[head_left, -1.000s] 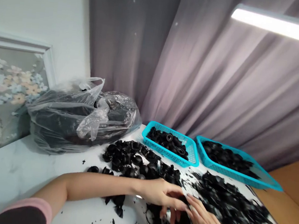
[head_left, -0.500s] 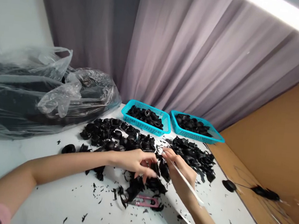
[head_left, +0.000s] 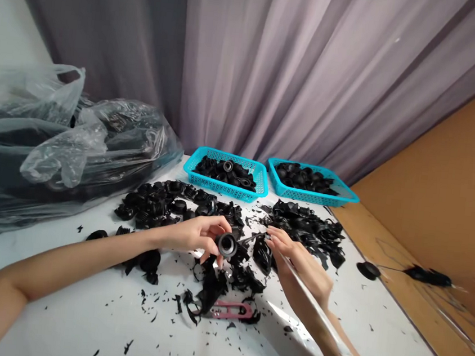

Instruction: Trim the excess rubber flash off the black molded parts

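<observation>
Black rubber ring (head_left: 226,247): sits raised above and beyond the pink tool (head_left: 234,311), grasped between thumb and fingers of the left hand (head_left: 194,234), hollow end facing the wearer. Risks twisting out of so light a pinch if tugged sideways, then getting lost among the ribbed black parts (head_left: 156,206) beyond and left of the pink tool. Could tear at the rim, too, if pulled unevenly by the thin dark strip (head_left: 251,238) near the fingertips of the right hand (head_left: 304,273). Hard to make out: any join between strip and ring, as opposed to mere overlap. Cannot tell the state of the right grip, clenched or loose. Hidden: the ring's far side; one end of the pink tool, under black scraps (head_left: 210,294).
</observation>
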Available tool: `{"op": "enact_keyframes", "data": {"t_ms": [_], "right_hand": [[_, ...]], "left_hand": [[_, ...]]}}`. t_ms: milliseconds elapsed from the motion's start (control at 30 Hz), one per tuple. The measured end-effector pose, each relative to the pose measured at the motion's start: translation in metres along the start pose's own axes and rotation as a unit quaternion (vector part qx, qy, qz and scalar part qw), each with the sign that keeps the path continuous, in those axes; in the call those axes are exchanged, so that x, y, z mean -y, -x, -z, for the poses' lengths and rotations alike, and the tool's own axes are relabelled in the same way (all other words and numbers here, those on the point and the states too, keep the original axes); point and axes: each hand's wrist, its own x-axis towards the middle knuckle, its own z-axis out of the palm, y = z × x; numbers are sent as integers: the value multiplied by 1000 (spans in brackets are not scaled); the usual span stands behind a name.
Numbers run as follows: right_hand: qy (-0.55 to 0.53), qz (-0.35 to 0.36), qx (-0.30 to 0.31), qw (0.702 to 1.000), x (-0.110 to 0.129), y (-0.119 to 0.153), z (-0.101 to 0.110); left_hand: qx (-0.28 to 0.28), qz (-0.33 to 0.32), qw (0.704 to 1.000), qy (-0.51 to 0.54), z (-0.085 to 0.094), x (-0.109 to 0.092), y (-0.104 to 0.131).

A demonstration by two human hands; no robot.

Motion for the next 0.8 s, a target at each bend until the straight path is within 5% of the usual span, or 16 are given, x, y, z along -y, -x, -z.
{"op": "enact_keyframes", "data": {"t_ms": [300, 567, 800], "right_hand": [[-49, -110, 72, 990, 1, 0, 0], [-20, -235, 91, 968, -7, -3, 7], [-22, -15, 158, 987, 8, 8, -6]], "left_hand": [[69, -13, 993, 97, 8, 4, -1], [19, 67, 997, 25, 1, 4, -1], [42, 100, 994, -26, -3, 6, -2]]}}
